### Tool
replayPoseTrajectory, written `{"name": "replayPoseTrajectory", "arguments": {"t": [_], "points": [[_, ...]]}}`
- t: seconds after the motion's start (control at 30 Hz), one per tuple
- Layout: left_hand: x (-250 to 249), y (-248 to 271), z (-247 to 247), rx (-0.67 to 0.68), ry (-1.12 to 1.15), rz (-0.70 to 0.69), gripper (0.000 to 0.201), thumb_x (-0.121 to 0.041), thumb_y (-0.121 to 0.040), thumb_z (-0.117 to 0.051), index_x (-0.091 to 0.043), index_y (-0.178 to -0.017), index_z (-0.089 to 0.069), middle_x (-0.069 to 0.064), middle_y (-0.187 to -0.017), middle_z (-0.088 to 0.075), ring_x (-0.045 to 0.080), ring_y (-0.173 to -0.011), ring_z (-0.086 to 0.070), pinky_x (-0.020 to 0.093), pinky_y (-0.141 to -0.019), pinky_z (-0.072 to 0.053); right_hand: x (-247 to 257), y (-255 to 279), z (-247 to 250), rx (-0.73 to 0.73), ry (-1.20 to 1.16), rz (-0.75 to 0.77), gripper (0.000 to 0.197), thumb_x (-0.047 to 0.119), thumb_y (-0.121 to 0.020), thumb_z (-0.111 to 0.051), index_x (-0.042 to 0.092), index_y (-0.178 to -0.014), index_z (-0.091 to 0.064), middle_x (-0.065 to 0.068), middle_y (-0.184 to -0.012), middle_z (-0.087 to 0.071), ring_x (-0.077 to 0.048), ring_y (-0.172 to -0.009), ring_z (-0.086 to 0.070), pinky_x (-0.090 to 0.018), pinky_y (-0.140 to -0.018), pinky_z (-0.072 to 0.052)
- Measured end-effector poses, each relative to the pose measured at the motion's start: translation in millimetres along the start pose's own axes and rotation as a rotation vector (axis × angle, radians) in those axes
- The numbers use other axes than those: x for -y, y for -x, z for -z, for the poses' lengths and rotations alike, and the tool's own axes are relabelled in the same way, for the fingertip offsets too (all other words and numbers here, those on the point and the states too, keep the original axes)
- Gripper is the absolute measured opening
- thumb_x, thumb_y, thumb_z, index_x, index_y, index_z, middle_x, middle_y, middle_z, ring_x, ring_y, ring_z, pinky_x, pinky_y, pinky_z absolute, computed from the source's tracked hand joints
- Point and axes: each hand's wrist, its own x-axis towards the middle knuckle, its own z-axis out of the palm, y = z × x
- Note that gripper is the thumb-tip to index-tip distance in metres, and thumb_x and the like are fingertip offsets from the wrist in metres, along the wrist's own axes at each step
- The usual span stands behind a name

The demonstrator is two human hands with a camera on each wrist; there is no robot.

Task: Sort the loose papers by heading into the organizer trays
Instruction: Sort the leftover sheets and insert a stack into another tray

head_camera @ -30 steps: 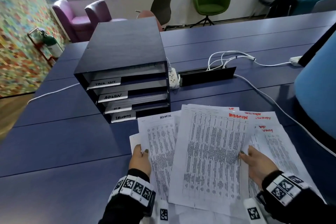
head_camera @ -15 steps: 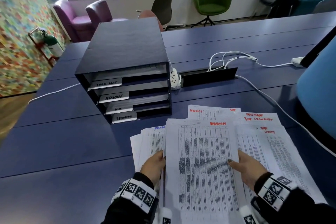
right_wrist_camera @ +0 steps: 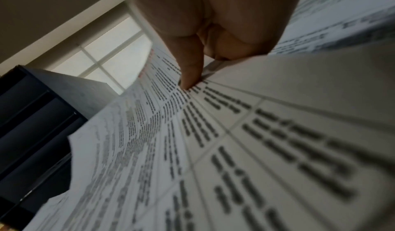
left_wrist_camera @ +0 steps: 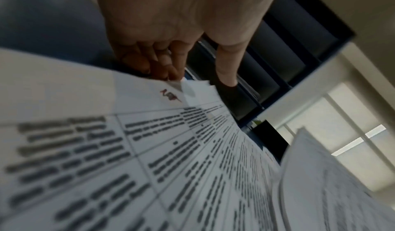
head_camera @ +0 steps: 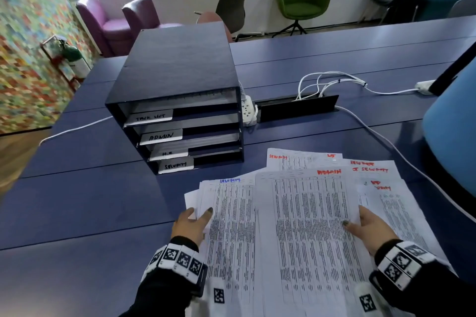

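A dark blue organizer [head_camera: 177, 64] stands on the table, its trays labelled Task List, Admin [head_camera: 161, 135], H.R and Security. In front of it, loose printed sheets lie fanned out. The top sheet headed ADMIN in red [head_camera: 306, 226] is pinched at its right edge by my right hand [head_camera: 356, 219], thumb on top. In the right wrist view, the thumb [right_wrist_camera: 190, 76] presses on that sheet [right_wrist_camera: 235, 141]. My left hand [head_camera: 198, 219] grips the left edge of the stack headed SECURITY in blue [head_camera: 231, 226]. Seen from the left wrist, the fingers [left_wrist_camera: 162, 62] curl at the paper's edge [left_wrist_camera: 149, 150].
More sheets headed Security [head_camera: 401, 213] lie to the right, under the Admin sheet. A white power strip [head_camera: 248, 112], a black cable box [head_camera: 296, 108] and white cables [head_camera: 332, 82] sit behind. A blue chair back [head_camera: 453, 131] stands at the right. Bare table [head_camera: 90, 201] stretches to the left.
The Admin sheet, raised and tilted a second ago, has come down toward me and lies squarer on the pile. My left hand has shifted back to the left stack's edge.
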Motion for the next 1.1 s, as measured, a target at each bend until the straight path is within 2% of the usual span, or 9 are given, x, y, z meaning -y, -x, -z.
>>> {"name": "replayPoseTrajectory", "arguments": {"t": [0.1,0.2,0.3,0.37,0.5,0.6,0.73,0.9,1.1], "points": [[-8.8,6.1,-0.6,0.072,-0.039,-0.053,0.073,-0.059,-0.089,-0.036,-0.001,-0.134,-0.043,0.016,-0.134,-0.047,0.030,-0.116,-0.049,0.025,-0.087,-0.036,2.7,-0.3,0.5,0.021,-0.022,-0.025,0.031,0.004,-0.087,-0.060,0.021,-0.113,-0.056,-0.002,-0.107,-0.066,-0.027,-0.109,-0.059,-0.052,-0.105,-0.038],[-5.2,9.6,-5.1,0.060,-0.037,-0.119,0.065,-0.053,-0.097,-0.021,-0.005,-0.121,-0.058,0.014,-0.105,-0.064,0.032,-0.100,-0.058,0.027,-0.074,-0.038,4.9,0.7,2.2,0.027,-0.031,-0.026,0.030,0.002,-0.087,-0.059,0.017,-0.113,-0.056,-0.006,-0.111,-0.066,-0.028,-0.109,-0.059,-0.052,-0.105,-0.038],[-9.2,17.1,-6.9,0.128,0.195,0.023,0.064,-0.054,-0.095,-0.029,-0.012,-0.073,-0.072,0.009,-0.064,-0.067,0.027,-0.065,-0.058,0.029,-0.060,-0.043,2.5,-0.6,3.9,0.028,-0.056,-0.038,0.034,0.000,-0.087,-0.059,0.011,-0.119,-0.056,-0.009,-0.114,-0.065,-0.028,-0.110,-0.059,-0.051,-0.105,-0.038],[-16.9,21.3,-9.2,0.188,0.005,-0.019,0.043,-0.042,-0.096,-0.041,-0.013,-0.076,-0.067,0.012,-0.085,-0.066,0.028,-0.078,-0.060,0.034,-0.074,-0.046,1.3,-1.6,4.3,0.028,-0.072,-0.042,0.036,0.000,-0.087,-0.059,0.009,-0.122,-0.055,-0.008,-0.112,-0.066,-0.029,-0.110,-0.059,-0.052,-0.105,-0.038],[-11.8,24.5,-24.7,0.068,-0.135,-0.251,0.033,-0.026,-0.085,-0.061,-0.032,-0.053,-0.061,-0.005,-0.075,-0.066,0.015,-0.075,-0.059,0.034,-0.078,-0.049,0.9,-2.4,4.5,0.022,-0.110,-0.046,0.035,-0.005,-0.087,-0.057,0.007,-0.120,-0.056,-0.011,-0.111,-0.065,-0.031,-0.108,-0.059,-0.053,-0.104,-0.038],[-8.1,30.6,-32.6,-0.014,-0.221,-0.225,0.003,-0.049,-0.079,-0.062,-0.047,-0.080,-0.061,-0.003,-0.114,-0.057,0.020,-0.110,-0.049,0.027,-0.095,-0.037,1.1,-2.7,4.4,0.032,-0.112,-0.040,0.030,-0.005,-0.087,-0.056,0.012,-0.111,-0.058,-0.013,-0.112,-0.066,-0.032,-0.107,-0.060,-0.056,-0.102,-0.039],[-6.5,27.1,-35.1,-0.012,-0.231,-0.135,0.065,-0.060,-0.076,-0.061,-0.032,-0.132,-0.042,0.004,-0.135,-0.042,0.025,-0.124,-0.038,0.035,-0.107,-0.031,1.1,-1.3,5.3,0.041,-0.111,-0.028,0.029,-0.005,-0.087,-0.057,0.013,-0.110,-0.059,-0.013,-0.112,-0.066,-0.032,-0.107,-0.060,-0.056,-0.101,-0.040],[-9.0,23.9,-30.3,0.083,-0.068,-0.068,0.075,-0.051,-0.075,-0.068,-0.021,-0.136,-0.037,0.001,-0.111,-0.053,0.019,-0.103,-0.053,0.033,-0.092,-0.044,2.9,0.3,5.1,0.034,-0.123,-0.033,0.030,-0.006,-0.087,-0.055,0.009,-0.113,-0.057,-0.014,-0.111,-0.066,-0.031,-0.105,-0.061,-0.055,-0.100,-0.041],[-13.3,19.0,-25.9,0.104,0.021,0.016,0.018,-0.031,-0.086,-0.061,-0.021,-0.102,-0.062,0.007,-0.110,-0.065,0.020,-0.090,-0.060,0.030,-0.086,-0.049,5.1,1.8,3.9,0.020,-0.157,-0.047,0.036,-0.007,-0.087,-0.055,0.006,-0.120,-0.055,-0.014,-0.114,-0.065,-0.032,-0.109,-0.059,-0.055,-0.103,-0.039]]}}
